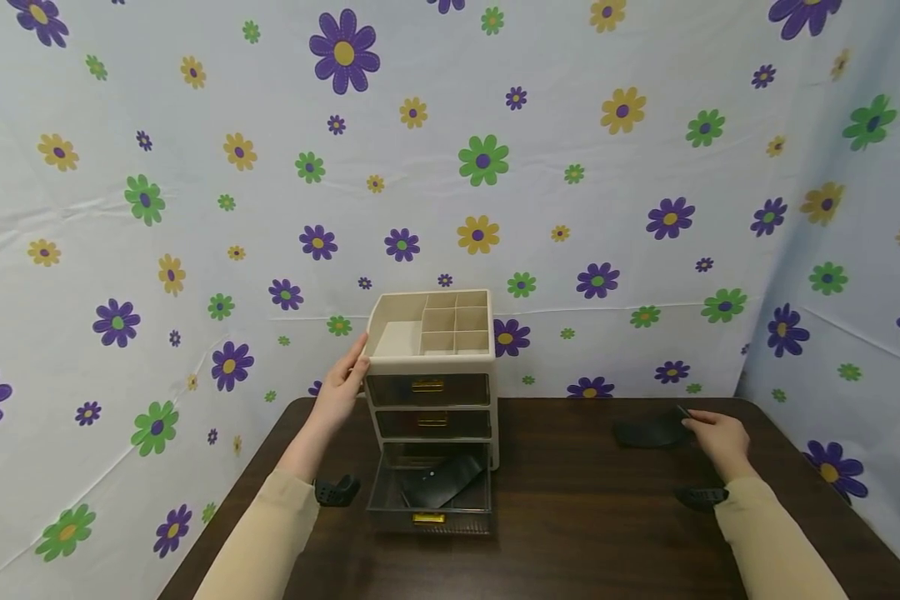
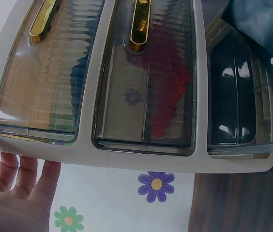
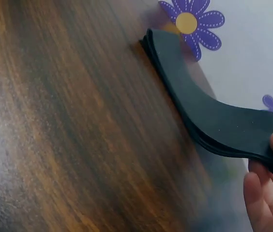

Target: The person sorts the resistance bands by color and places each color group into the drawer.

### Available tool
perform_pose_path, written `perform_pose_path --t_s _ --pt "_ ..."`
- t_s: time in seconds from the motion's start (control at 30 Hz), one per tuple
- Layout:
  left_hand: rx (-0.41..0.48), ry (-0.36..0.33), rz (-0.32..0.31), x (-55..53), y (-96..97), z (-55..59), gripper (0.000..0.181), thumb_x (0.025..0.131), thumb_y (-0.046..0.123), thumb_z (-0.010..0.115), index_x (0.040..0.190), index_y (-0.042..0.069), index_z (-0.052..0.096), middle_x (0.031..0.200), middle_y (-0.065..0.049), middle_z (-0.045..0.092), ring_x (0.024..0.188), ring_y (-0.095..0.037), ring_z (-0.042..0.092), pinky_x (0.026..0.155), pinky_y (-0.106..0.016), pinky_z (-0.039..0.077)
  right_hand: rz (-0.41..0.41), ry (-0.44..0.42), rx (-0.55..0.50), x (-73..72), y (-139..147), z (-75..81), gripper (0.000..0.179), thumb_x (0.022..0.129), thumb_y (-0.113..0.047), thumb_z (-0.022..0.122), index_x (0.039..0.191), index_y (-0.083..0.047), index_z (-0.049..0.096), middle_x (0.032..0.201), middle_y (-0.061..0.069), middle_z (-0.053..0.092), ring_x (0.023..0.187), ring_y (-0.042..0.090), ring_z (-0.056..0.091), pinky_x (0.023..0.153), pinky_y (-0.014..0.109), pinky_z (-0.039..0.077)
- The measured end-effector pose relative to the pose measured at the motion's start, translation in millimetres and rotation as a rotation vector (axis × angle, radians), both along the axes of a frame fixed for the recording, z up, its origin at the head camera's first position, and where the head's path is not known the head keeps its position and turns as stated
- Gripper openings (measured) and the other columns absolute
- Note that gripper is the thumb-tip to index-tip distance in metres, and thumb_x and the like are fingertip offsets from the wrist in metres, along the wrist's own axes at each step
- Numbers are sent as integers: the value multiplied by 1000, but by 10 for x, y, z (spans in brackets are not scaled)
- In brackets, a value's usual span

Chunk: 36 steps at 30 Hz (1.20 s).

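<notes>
My left hand (image 1: 342, 385) rests against the left side of a cream drawer organizer (image 1: 431, 364), its fingertips touching the side wall in the left wrist view. The bottom drawer (image 1: 390, 498) is pulled out and holds a dark, flat, flexible band (image 1: 444, 482) with small white marks. To the right, my right hand (image 1: 720, 439) pinches one end of a folded dark resistance band (image 3: 214, 118) between thumb and fingers. That band sags in a curve, its far end hanging low over the table.
The organizer stands on a dark wooden table (image 1: 570, 517), with a flower-print cloth (image 1: 570, 192) behind. Its top has several compartments (image 1: 456, 321). The upper drawer (image 2: 44, 92) and middle drawer (image 2: 148, 96) are closed; blue and red contents show through their clear fronts.
</notes>
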<state>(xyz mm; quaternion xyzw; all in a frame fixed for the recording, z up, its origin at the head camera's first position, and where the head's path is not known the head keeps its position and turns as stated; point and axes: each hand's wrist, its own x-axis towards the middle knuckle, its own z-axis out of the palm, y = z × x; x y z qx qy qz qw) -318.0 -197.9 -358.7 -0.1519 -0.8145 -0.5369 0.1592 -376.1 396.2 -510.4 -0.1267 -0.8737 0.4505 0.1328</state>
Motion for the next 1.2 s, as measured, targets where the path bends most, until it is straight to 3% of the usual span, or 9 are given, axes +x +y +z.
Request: perform_pose_path --t_s 0.1,0.23,0.57,0.77,0.97,1.2 --pt "4 27 9 -108 -57 -115 51 105 28 42 154 20 29 157 -14 26 125 -41 45 95 -59 44 46 30 6 2 -12 37 47 96 -24 59 130 8 56 125 35 54 66 16 68 72 44 55" --pt "4 35 16 -100 -56 -118 51 105 28 42 154 19 30 157 -14 26 123 -40 46 94 -58 45 90 57 36 21 -44 118 46 97 -24 59 130 7 56 124 35 55 65 16 69 76 46 55" --pt "2 26 21 -80 -51 -129 51 105 29 43 154 21 29 157 -13 26 124 -41 45 95 -58 44 124 112 52 -9 -225 385 46 97 -27 58 128 6 58 124 35 55 64 13 68 59 25 54" --pt "4 41 15 -58 -35 -131 51 105 25 42 154 16 29 156 -17 26 122 -41 47 94 -57 45 158 189 29 -17 -321 551 41 96 -23 61 125 7 61 119 33 59 61 12 66 55 26 54" --pt "9 35 6 -39 -27 -134 51 106 26 41 154 16 28 156 -17 26 121 -42 46 94 -58 45 203 223 92 17 -411 757 39 95 -21 61 122 7 63 105 30 66 62 12 65 52 25 51" --pt "3 28 15 -42 -45 -153 52 105 30 43 154 21 29 157 -14 26 124 -42 45 95 -59 43 269 258 108 89 -511 1077 40 97 -22 59 124 7 62 119 33 59 71 20 70 60 21 51"
